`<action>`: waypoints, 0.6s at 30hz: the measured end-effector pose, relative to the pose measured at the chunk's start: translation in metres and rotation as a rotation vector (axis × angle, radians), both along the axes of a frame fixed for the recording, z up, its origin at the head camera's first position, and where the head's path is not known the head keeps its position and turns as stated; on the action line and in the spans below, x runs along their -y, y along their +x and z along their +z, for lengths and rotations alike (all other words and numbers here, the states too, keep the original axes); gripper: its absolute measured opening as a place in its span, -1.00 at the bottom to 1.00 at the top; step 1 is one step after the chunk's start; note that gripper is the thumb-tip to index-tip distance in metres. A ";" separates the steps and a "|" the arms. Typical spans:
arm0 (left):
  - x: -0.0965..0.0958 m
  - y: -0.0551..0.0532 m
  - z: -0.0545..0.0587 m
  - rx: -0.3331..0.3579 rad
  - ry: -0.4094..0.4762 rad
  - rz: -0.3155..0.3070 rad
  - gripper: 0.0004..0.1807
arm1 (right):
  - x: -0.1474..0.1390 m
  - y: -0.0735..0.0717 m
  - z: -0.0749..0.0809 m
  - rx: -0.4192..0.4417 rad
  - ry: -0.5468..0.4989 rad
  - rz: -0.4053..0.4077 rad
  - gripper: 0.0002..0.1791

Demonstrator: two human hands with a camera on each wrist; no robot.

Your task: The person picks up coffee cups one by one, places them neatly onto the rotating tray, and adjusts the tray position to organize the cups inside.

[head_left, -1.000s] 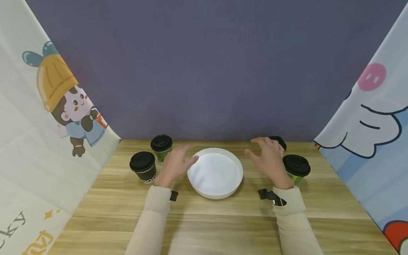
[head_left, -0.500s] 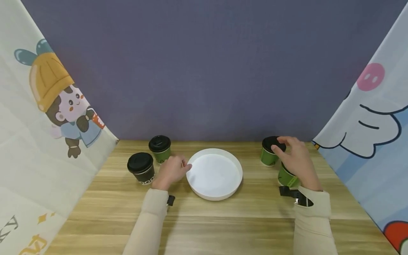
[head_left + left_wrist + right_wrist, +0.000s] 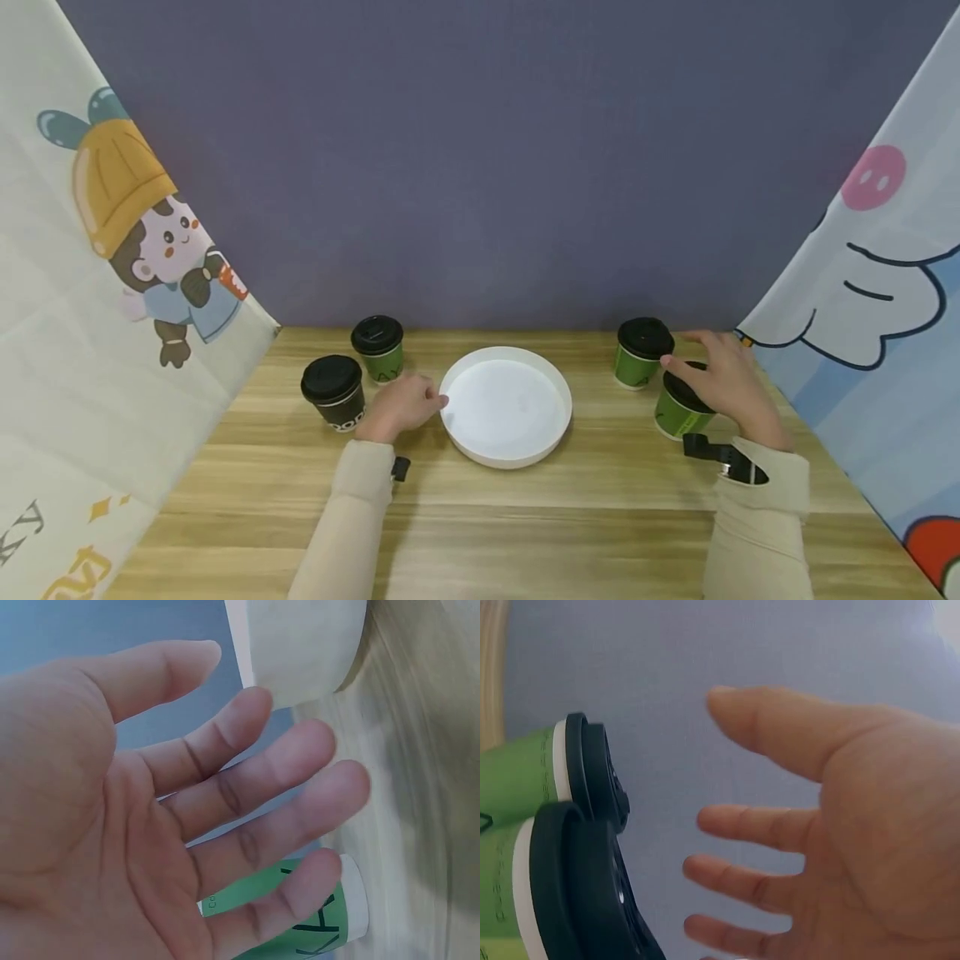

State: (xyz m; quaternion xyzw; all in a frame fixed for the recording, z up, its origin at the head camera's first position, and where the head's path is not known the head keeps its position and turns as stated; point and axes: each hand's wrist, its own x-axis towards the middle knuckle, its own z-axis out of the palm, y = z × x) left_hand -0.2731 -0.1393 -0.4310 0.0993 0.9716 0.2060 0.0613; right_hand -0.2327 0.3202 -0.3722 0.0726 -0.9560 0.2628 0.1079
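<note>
Presently the right hand (image 3: 726, 383) has its thumb lifted well away from its fingers (image 3: 748, 825), which are nearly straight with gaps between them, and they hold nothing. Its nearest thing is the near green cup (image 3: 678, 410), which stands by the thumb, its lid partly hidden behind the hand; in the right wrist view a gap shows between the fingertips and that cup's lid. The far green cup (image 3: 636, 371) stands just left of the same fingertips. The left hand (image 3: 402, 408) is relaxed, its fingers softly bent and slightly apart, palm bare, gripping nothing. Just right of its fingertips lies the white dish (image 3: 506, 462); whether the thumb touches the rim, I cannot tell. Beyond those fingers, a little to their left, is the left green cup (image 3: 384, 365), while the black cup (image 3: 341, 410) stands farther left, beside the knuckles. All four cups wear black lids, so their contents are hidden. The dish, between the two hands, is round and shallow, with its smooth white floor showing. Each cup stands upright on the wooden table (image 3: 525, 542), long axis vertical, lid uppermost; the dish sits flat, open side up. In the right wrist view both right-hand cups appear sideways, their lids towards the fingers.
</note>
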 end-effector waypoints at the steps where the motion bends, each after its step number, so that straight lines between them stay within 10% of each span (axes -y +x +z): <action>1: 0.000 0.000 0.000 0.011 0.005 0.000 -0.64 | -0.002 0.000 -0.001 0.016 0.004 -0.001 -0.24; 18: 0.006 0.003 -0.006 0.145 0.112 -0.065 -0.52 | -0.021 0.005 -0.001 0.267 0.104 -0.039 0.06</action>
